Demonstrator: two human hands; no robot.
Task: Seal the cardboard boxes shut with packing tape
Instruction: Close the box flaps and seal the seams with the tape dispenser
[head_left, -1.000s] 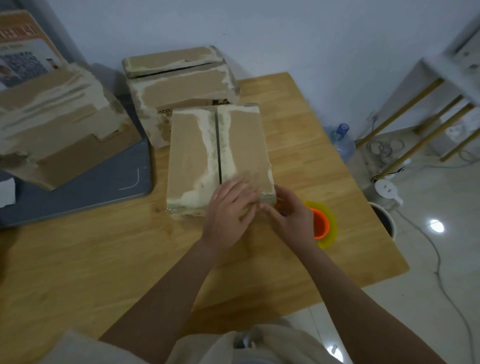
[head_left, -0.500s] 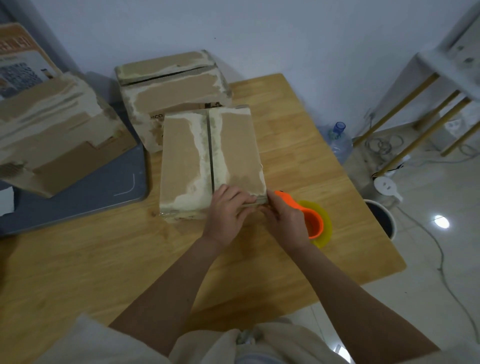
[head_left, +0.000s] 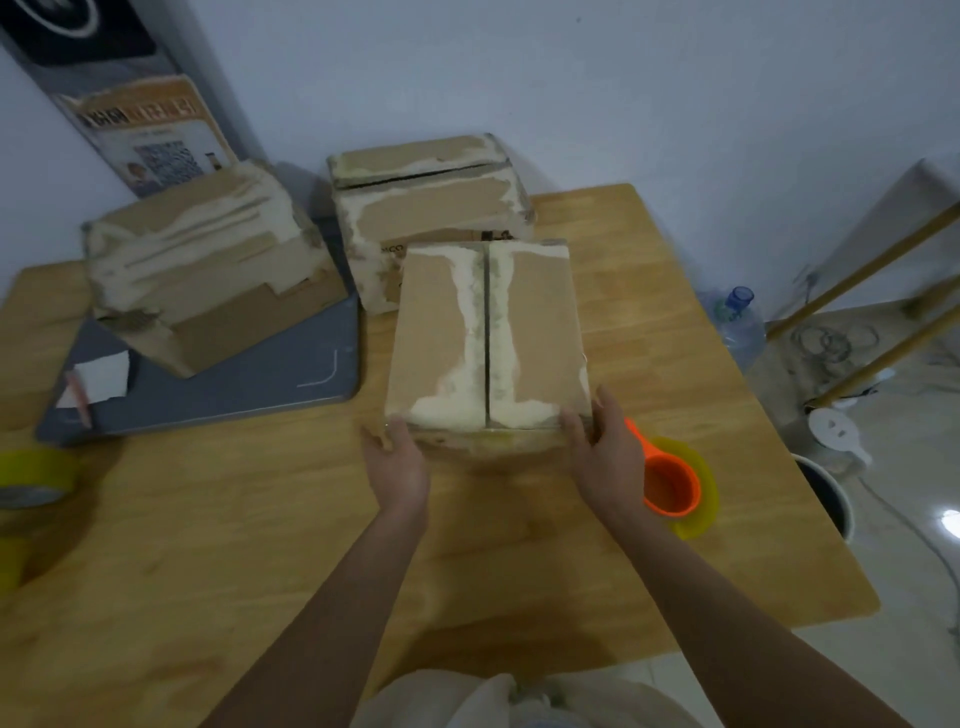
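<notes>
Both hands, left hand (head_left: 397, 460) and right hand (head_left: 605, 449), grip the near corners of the worn brown cardboard box (head_left: 485, 343). Its centre seam looks untaped, and the yellow tape roll on its orange dispenser (head_left: 672, 486) lies unused beside it, so sealing seems barely begun.

QR code on poster (head_left: 156, 140), lettering too blurred to read

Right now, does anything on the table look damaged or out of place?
Yes. The near box has its top paper torn away along the seam, likely from old tape. The left box sits tilted on a grey board, equally scarred.
</notes>
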